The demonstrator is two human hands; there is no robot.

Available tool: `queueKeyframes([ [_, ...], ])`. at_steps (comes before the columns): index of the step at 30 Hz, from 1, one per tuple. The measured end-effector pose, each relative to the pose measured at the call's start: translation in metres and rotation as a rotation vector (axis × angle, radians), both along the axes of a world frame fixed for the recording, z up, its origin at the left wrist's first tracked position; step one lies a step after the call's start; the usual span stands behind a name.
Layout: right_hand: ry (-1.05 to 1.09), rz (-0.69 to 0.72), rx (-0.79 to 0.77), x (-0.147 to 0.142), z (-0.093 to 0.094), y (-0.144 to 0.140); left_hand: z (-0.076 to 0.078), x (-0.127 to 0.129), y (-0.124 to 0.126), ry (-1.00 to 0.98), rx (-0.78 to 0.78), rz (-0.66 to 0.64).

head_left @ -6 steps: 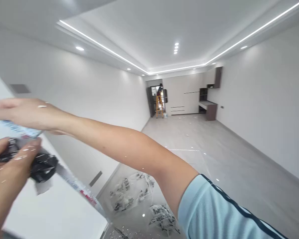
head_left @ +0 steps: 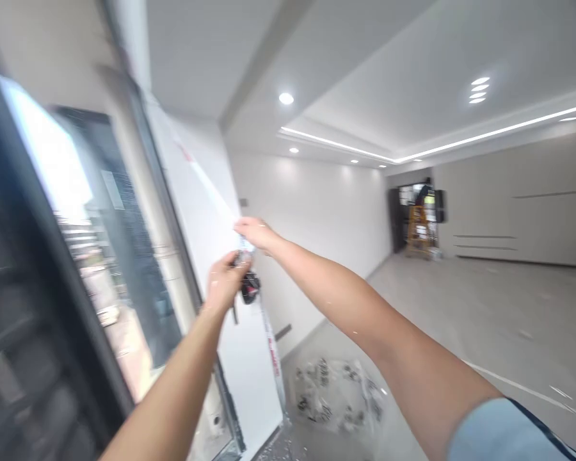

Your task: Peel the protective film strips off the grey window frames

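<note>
Black item [head_left: 250, 288], too blurred to identify, sits in the left hand [head_left: 222, 280], in front of the white panel [head_left: 249, 365] near its right-hand edge. Left fingers and thumb are closed around it, its dark part showing below the thumb. Some narrow dark piece also shows under that hand; can't tell if it belongs to the item.

Right hand [head_left: 259, 234] is just above and beyond the left one, at the panel edge, fingers bent and close together. Can't tell whether they pinch anything. Right arm reaches across from the lower right, light blue sleeve [head_left: 489, 435] at the corner. Small white flecks on the right arm.

White panel stands upright, tilted in view. Clear film strip [head_left: 272, 355] with red print runs down its edge below the hands. Left of the panel: dark-framed window, pale pipe [head_left: 146, 198] outside, blurred outdoor background.

Right of the panel: white wall [head_left: 307, 230]. Crumpled clear plastic sheet [head_left: 338, 394] with dark lettering lies on the grey floor [head_left: 461, 320], below the right arm. Far back, near a dark doorway, a person [head_left: 427, 195] is at an orange ladder [head_left: 417, 230]. Overhead: round downlight [head_left: 286, 98] and a ceiling light strip [head_left: 345, 144], both lit.
</note>
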State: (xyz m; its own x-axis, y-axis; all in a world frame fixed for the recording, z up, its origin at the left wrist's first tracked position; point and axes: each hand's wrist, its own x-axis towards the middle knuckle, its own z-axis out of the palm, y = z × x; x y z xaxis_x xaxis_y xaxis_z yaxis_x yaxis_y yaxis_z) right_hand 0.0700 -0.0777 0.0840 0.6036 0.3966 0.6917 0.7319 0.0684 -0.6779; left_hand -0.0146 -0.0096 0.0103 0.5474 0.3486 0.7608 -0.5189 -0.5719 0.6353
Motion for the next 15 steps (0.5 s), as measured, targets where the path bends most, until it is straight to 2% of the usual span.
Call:
queueKeyframes([
  [1,0.022,0.028,0.049,-0.006,0.004,-0.001,0.007,-0.006,-0.002,0.042,-0.014,-0.106],
  [5,0.125,0.095,0.102,-0.034,0.021,-0.010,0.031,-0.034,-0.005,0.062,0.007,-0.093],
  [15,0.061,-0.049,0.072,-0.086,0.043,-0.050,0.050,-0.077,-0.043,0.056,0.034,-0.101],
])
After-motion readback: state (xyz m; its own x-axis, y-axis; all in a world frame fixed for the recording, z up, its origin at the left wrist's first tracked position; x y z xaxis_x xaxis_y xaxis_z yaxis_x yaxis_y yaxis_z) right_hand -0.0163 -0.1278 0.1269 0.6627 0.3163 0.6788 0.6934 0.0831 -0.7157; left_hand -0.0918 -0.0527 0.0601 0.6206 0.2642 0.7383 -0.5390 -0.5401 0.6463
